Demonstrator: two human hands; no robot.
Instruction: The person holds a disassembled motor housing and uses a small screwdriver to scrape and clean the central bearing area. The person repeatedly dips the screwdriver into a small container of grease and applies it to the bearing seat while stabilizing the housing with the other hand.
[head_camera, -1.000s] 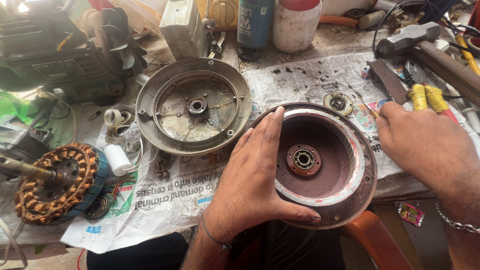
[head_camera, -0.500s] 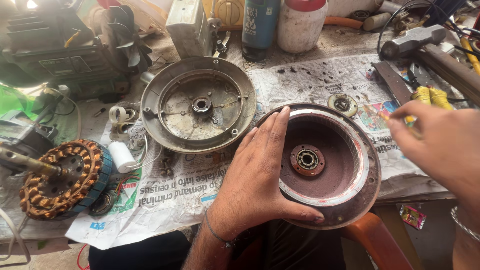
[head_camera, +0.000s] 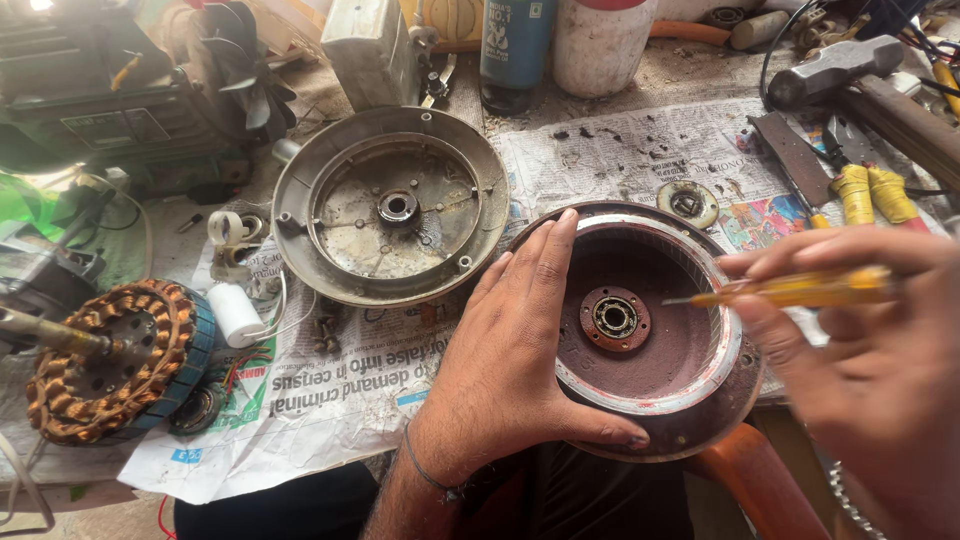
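My left hand (head_camera: 515, 365) lies flat over the left rim of a round reddish-brown motor housing (head_camera: 660, 370) at the bench's front edge, thumb hooked under its near side. A bearing (head_camera: 614, 318) sits in the housing's centre. My right hand (head_camera: 860, 360) is closed around a yellow-handled screwdriver (head_camera: 800, 288), held level above the housing with its thin tip pointing left, close to the bearing. The right hand is blurred.
A grey round motor cover (head_camera: 390, 205) lies on newspaper (head_camera: 330, 400) behind my left hand. A copper-wound stator (head_camera: 105, 360) sits at left. A hammer (head_camera: 835, 65), yellow-handled tools (head_camera: 870, 192), a small round disc (head_camera: 688, 203), a blue can (head_camera: 515, 45) and a white container (head_camera: 600, 40) stand behind.
My right hand left the tools at the far right, came back holding the yellow screwdriver, and now points it over the housing's bearing. My left hand stayed on the housing.
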